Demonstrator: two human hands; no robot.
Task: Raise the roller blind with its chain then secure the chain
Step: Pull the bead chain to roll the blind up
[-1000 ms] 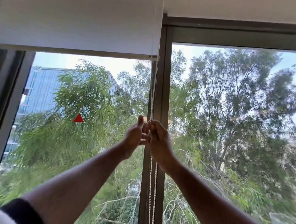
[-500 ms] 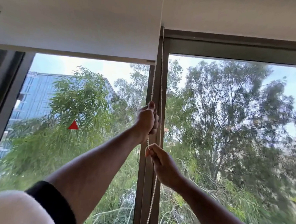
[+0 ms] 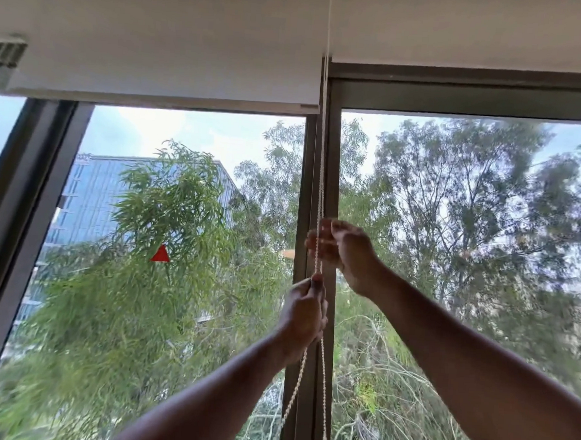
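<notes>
Two large panes make up the window, split by a dark metal post that runs straight down the middle. The pale, matte roller blind covers only the top of the left pane; its flat bottom edge sits high, level, with clear glass open below it down to the lower border. A second dark frame bar slants along the far left. Trees and a glass building show through, blurred.

Both forearms reach up from below, nothing crowding them on either side. Right hand is the higher one, in front of the post, fingers curled narrow around the chain. Left hand is just beneath it, close but apart, fingers pinched tight on the same chain, thumb tip on top.

The chain is thin, white and beaded, hanging taut from the blind's right end down along the post. Below the left hand it splits into two slack strands that spread slightly. A small red triangle sits on the left pane.
</notes>
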